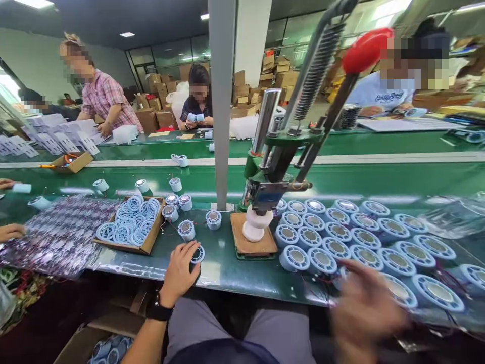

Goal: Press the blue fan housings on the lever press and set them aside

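My left hand (182,270), with a dark band on its wrist, has its fingers closed round a light blue round part (197,254) near the bench's front edge. Blurred by motion, my right hand (366,303) is at the front of many light blue cylindrical parts (322,260) set in rows on the right; its fingers are smeared. Between the hands stands a hand press (268,194) with a red-tipped lever (367,49). Its white pressing head is over a white round block (253,231) on a brown base plate (242,247).
A cardboard box (146,247) of blue rings stands left of centre, several blue parts beside it. Farther left lie wired pieces (64,232) and another person's hand (11,232). A grey post (222,101) rises behind. People sit or stand across the green bench (189,174).
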Tool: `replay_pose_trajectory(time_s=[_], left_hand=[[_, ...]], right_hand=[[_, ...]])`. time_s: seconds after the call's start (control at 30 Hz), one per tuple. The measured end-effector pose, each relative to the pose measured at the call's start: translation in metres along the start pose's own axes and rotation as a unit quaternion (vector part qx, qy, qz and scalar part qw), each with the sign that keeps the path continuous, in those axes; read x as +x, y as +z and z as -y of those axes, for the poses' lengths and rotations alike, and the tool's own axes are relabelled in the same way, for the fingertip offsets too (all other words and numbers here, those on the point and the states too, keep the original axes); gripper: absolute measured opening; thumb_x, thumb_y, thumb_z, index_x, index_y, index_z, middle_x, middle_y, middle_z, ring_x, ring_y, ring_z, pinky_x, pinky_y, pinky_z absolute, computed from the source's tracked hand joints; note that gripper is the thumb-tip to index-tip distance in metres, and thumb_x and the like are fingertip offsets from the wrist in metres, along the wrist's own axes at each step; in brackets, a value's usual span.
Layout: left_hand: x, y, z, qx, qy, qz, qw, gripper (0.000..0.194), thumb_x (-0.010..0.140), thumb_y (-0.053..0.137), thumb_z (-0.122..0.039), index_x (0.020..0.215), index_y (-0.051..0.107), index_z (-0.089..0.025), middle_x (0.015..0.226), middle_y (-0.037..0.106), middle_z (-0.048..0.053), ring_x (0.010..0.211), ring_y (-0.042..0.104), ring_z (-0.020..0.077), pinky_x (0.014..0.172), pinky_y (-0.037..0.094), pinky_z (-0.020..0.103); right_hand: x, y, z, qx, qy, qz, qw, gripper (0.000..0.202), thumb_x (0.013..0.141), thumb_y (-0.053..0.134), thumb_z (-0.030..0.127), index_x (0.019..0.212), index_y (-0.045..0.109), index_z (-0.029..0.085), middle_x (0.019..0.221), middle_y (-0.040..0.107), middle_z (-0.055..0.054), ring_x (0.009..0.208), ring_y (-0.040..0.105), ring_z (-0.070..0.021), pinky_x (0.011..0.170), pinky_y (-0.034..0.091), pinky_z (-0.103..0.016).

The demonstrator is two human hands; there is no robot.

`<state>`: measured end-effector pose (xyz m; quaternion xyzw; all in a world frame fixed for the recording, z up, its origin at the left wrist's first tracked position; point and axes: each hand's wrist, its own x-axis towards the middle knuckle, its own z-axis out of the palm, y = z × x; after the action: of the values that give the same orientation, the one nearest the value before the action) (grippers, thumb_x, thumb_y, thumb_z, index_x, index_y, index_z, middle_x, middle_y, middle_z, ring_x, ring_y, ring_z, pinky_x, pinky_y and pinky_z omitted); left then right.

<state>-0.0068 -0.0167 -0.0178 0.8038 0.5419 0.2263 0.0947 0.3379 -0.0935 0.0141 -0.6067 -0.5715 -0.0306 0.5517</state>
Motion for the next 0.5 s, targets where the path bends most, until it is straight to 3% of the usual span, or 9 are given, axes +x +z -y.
replay_pose_trajectory(time_s=[0.1, 0.17, 0.23, 0.33, 0.4, 0.5], left_hand=[[0.003, 0.003, -0.002, 0.02, -0.031, -0.03, 0.999, 0.054, 0.088, 0.06, -0.031, 0.14, 0.049, -0.021, 0.129, 0.062, 0.011, 0.118, 0.052, 0.0303, 0.1, 0.045, 0.048], [0.002, 0.001, -0.002, 0.037, -0.05, -0.045, 0.997, 0.067, 0.085, 0.066, -0.039, 0.144, 0.043, -0.018, 0.126, 0.061, 0.013, 0.115, 0.052, 0.0321, 0.1, 0.044, 0.05], [-0.001, -0.001, 0.0, 0.036, -0.035, -0.039, 0.998, 0.072, 0.084, 0.067, -0.042, 0.147, 0.04, -0.017, 0.132, 0.057, 0.015, 0.119, 0.05, 0.0329, 0.101, 0.043, 0.05], [-0.006, -0.003, 0.004, 0.013, 0.017, -0.003, 1.0, 0.06, 0.089, 0.06, -0.033, 0.145, 0.043, -0.021, 0.141, 0.054, 0.012, 0.125, 0.047, 0.0309, 0.104, 0.042, 0.049], [-0.008, -0.002, 0.004, 0.007, 0.022, 0.007, 1.0, 0.053, 0.09, 0.056, -0.027, 0.142, 0.048, -0.022, 0.138, 0.058, 0.01, 0.123, 0.049, 0.0294, 0.102, 0.043, 0.047], [-0.008, -0.001, 0.0, 0.01, -0.006, -0.011, 1.0, 0.056, 0.088, 0.06, -0.032, 0.142, 0.049, -0.021, 0.134, 0.06, 0.012, 0.121, 0.051, 0.0299, 0.099, 0.044, 0.047]], right_hand=[[0.005, 0.089, 0.049, 0.047, -0.101, 0.097, 0.989, 0.048, 0.09, 0.05, 0.019, 0.135, 0.056, 0.033, 0.125, 0.061, -0.005, 0.112, 0.061, -0.0254, 0.092, 0.057, -0.044], [0.02, 0.148, 0.068, 0.034, -0.095, 0.203, 0.974, 0.06, 0.082, 0.048, 0.006, 0.138, 0.055, 0.025, 0.144, 0.048, -0.01, 0.135, 0.046, -0.0295, 0.109, 0.046, -0.049], [0.034, 0.188, 0.074, 0.023, -0.073, 0.276, 0.958, 0.065, 0.077, 0.044, -0.003, 0.137, 0.056, 0.019, 0.153, 0.036, -0.013, 0.145, 0.032, -0.0333, 0.114, 0.037, -0.056], [0.031, 0.204, 0.069, 0.039, -0.071, 0.294, 0.952, 0.049, 0.08, 0.049, 0.0, 0.124, 0.062, 0.017, 0.149, 0.043, -0.014, 0.143, 0.033, -0.0335, 0.112, 0.039, -0.057], [0.013, 0.193, 0.062, 0.057, -0.079, 0.29, 0.952, 0.032, 0.084, 0.056, 0.008, 0.114, 0.063, 0.018, 0.144, 0.048, -0.012, 0.14, 0.037, -0.0317, 0.112, 0.04, -0.055], [-0.023, 0.163, 0.055, 0.085, -0.088, 0.281, 0.952, 0.004, 0.088, 0.06, 0.018, 0.092, 0.061, 0.018, 0.134, 0.057, -0.009, 0.13, 0.048, -0.027, 0.108, 0.046, -0.05]])
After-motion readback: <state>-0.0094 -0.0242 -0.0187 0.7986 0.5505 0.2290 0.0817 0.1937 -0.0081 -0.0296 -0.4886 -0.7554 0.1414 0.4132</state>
